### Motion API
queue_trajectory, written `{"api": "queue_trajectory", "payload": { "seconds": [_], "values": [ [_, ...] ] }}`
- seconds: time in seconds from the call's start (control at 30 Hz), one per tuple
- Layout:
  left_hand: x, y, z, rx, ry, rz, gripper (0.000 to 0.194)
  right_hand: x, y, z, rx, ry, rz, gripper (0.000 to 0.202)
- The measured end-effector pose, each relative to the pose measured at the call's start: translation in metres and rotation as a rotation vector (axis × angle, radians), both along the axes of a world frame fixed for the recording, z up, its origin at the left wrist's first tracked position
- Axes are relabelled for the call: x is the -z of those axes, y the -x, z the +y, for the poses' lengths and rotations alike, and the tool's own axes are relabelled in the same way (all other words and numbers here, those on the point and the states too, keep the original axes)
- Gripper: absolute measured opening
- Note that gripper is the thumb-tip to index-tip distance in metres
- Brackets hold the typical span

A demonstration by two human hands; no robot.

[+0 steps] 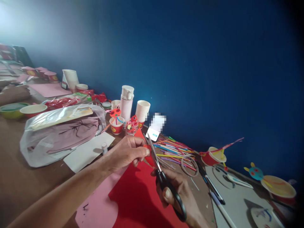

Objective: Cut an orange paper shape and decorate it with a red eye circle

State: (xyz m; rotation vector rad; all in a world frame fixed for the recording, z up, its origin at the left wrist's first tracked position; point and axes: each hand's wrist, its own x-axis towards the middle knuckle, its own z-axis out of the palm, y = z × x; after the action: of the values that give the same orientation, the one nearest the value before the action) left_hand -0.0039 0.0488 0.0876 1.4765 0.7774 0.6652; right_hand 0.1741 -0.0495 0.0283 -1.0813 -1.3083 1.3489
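Pinched between the thumb and fingers of my left hand (pixel 129 150) is a small red paper piece (pixel 147 151). My right hand (pixel 174 186) is closed around the black handles of the scissors (pixel 163 180). The blades point up and away, slightly parted, right beside the red piece. Below both hands lies a large red sheet (pixel 140 196), partly over a pink sheet (pixel 99 202). Another red paper tip (pixel 139 133) shows behind my left hand.
Pipe cleaners (pixel 175 150) lie beyond the scissors. Behind stand a pink bottle (pixel 126 106) and stacked cups (pixel 142 110). A plastic bag (pixel 64 136) is at left, pens (pixel 213 183) at right. Another person's hand (pixel 15 93) shows far left.
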Motion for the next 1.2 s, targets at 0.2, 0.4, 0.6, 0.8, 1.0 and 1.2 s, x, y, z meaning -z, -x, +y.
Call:
{"api": "queue_trajectory", "payload": {
  "seconds": [0.2, 0.4, 0.6, 0.8, 1.0, 1.2],
  "values": [
    [0.001, 0.002, 0.003, 0.030, 0.024, 0.015, 0.015, 0.004, -0.001, 0.001, 0.002, -0.026, 0.001, 0.056],
    [0.000, 0.001, 0.002, 0.038, 0.052, 0.018, 0.015, 0.006, -0.001, 0.000, -0.005, -0.031, -0.025, 0.060],
    [-0.002, 0.003, 0.001, 0.032, 0.051, 0.042, 0.016, 0.003, -0.002, 0.001, -0.020, -0.019, 0.010, 0.054],
    [-0.001, 0.003, 0.001, 0.048, 0.031, 0.034, 0.016, -0.001, -0.002, 0.001, -0.007, -0.037, -0.033, 0.055],
    [-0.003, 0.005, 0.002, 0.046, 0.016, 0.069, 0.016, -0.003, -0.002, 0.001, -0.010, 0.004, -0.039, 0.056],
    [-0.003, 0.007, 0.003, 0.052, -0.003, 0.138, 0.020, -0.007, -0.003, 0.000, 0.006, 0.018, -0.096, 0.062]
  ]
}}
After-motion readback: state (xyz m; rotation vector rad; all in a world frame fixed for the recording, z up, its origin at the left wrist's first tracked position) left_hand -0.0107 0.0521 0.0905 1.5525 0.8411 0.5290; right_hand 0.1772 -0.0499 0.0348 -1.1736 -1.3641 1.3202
